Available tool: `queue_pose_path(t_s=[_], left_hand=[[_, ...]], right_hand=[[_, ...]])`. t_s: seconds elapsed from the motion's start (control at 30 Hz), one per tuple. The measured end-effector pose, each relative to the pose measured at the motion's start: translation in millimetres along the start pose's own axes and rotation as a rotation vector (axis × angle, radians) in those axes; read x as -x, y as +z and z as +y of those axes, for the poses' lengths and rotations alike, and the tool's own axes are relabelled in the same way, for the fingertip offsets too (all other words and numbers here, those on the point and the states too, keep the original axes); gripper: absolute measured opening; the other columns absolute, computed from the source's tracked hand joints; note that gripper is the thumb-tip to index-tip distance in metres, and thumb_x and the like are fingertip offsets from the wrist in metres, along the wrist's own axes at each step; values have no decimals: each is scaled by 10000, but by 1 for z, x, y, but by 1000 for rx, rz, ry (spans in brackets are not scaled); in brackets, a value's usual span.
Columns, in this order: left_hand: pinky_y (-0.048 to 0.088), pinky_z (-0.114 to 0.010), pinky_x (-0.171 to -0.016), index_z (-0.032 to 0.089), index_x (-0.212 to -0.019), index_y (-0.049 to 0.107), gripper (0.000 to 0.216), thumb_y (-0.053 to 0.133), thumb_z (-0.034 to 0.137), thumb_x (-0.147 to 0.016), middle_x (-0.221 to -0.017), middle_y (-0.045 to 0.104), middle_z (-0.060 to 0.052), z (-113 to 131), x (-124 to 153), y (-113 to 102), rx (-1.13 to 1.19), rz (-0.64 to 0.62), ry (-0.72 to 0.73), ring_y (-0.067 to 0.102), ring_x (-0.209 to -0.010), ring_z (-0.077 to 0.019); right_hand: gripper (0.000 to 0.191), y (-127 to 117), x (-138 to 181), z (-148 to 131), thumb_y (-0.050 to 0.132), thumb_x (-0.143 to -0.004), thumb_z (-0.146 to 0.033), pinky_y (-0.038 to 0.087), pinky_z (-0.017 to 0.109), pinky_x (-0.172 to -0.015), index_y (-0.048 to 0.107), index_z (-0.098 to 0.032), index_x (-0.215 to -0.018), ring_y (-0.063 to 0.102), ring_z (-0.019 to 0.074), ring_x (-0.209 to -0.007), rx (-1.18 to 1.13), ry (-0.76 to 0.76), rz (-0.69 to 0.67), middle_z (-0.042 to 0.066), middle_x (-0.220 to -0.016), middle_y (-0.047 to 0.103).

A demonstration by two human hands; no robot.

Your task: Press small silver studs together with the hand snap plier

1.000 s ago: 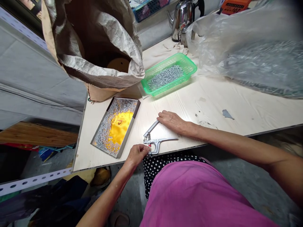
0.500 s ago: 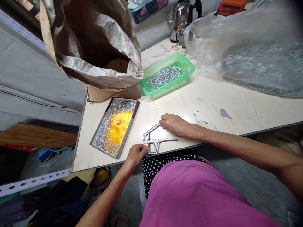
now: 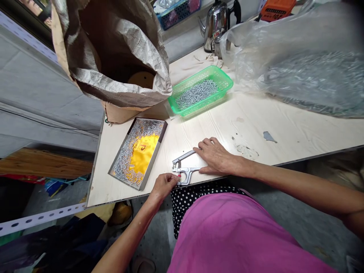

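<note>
At the table's front edge lies a pair of silver spring-loaded pliers (image 3: 187, 171), its handles spread apart, with a coil spring and a small red part near the jaws. My right hand (image 3: 217, 157) grips the handle ends, fingers on the upper handle and thumb at the lower one. At the jaws, my left hand (image 3: 165, 185) has thumb and fingertips pinched together; whatever they hold is too small to make out. Left of the pliers is a shallow tray (image 3: 148, 176) with a yellow printed bottom, scattered with many small silver metal pieces.
A green basket (image 3: 204, 105) holds more silver pieces behind the tray. At the back left stands a large open paper sack (image 3: 119, 91). A clear plastic bag (image 3: 307, 83) full of metal parts lies at right. Behind are a kettle (image 3: 216, 24) and an orange box (image 3: 277, 9).
My right hand has opened from a curled grip at the upper handle and moved to span both handles, thumb now at the lower one. My left hand stays pinched at the jaws.
</note>
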State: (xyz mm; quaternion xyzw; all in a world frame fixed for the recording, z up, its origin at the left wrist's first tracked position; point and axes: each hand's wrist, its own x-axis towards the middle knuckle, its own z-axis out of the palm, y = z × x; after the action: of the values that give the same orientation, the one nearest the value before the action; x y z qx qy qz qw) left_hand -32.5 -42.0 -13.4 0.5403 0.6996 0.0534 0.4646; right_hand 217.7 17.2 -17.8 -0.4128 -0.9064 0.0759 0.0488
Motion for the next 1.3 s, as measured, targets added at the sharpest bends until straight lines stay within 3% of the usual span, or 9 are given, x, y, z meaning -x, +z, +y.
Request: queue_pose_path(t_s=[0.1, 0.23, 0.4, 0.47, 0.63, 0.73, 0.93, 1.07, 1.3], left_hand=[[406, -289, -654, 147, -785, 686, 332, 543, 431, -883, -781, 618, -57, 9, 13, 5, -303, 181, 124, 570, -756, -200], [461, -381, -800, 165, -977, 662, 253, 570, 390, -908, -1006, 612, -107, 29, 25, 18, -710, 485, 378, 548, -974, -274], [448, -434, -966, 141, -1298, 478, 549, 688, 356, -839, -1311, 532, -146, 49, -2, 26, -826, 302, 692, 471, -1183, -298], [449, -427, -975, 132, -1357, 420, 610, 676, 352, -850, -1302, 538, -143, 56, -17, 23, -854, 193, 746, 476, -1166, -291], [466, -428, -933, 119, -1341, 448, 668, 705, 434, -810, -1187, 576, -135, 72, -40, 10, -921, 95, 738, 498, -1066, -294], [468, -427, -917, 101, -1319, 472, 675, 702, 470, -803, -1154, 577, -136, 81, -46, 7, -946, 106, 725, 500, -1059, -300], [479, -374, -829, 138, -1023, 599, 297, 592, 408, -901, -1030, 608, -97, 88, -53, 15, -934, 124, 673, 534, -988, -262], [476, -344, -795, 166, -934, 596, 185, 552, 346, -935, -969, 623, -70, 89, -52, 19, -897, 131, 642, 550, -942, -232], [496, -372, -823, 160, -1027, 599, 295, 635, 408, -873, -1015, 622, -85, 86, -51, 16, -862, 210, 617, 553, -989, -259]], right_hand=[[416, 0, 5, -10, 706, -786, -469, 320, 381, -805, 622, -115, -988, 499, 287, -939, 23, -14, -24, 130, -993, 613], [386, -3, 10, -18, 695, -811, -437, 334, 370, -779, 624, -99, -985, 507, 281, -925, 20, -15, -30, 126, -991, 615], [426, -2, 10, -16, 668, -829, -459, 354, 384, -789, 617, -93, -1041, 513, 285, -939, 33, -21, -33, 136, -1005, 618], [469, -1, 7, -11, 672, -816, -489, 366, 393, -800, 611, -98, -1068, 517, 289, -944, 23, -30, -39, 137, -1012, 619], [588, -7, -3, 6, 755, -741, -474, 404, 378, -814, 581, -92, -1154, 524, 287, -975, -32, -28, -75, 146, -1106, 601], [489, -16, -11, 10, 761, -762, -392, 417, 356, -798, 610, -80, -1107, 533, 277, -976, -37, -21, -139, 146, -1080, 614], [113, -13, -25, 10, 572, -904, -164, 401, 332, -750, 648, -98, -956, 560, 230, -918, 12, -51, -177, 127, -978, 653], [188, -2, -29, 13, 465, -917, -54, 384, 314, -711, 632, -122, -864, 558, 193, -832, -8, -95, -195, 91, -880, 652], [140, -6, -27, 23, 596, -893, -217, 389, 319, -739, 641, -114, -977, 535, 224, -893, -40, -117, -117, 107, -952, 624]])
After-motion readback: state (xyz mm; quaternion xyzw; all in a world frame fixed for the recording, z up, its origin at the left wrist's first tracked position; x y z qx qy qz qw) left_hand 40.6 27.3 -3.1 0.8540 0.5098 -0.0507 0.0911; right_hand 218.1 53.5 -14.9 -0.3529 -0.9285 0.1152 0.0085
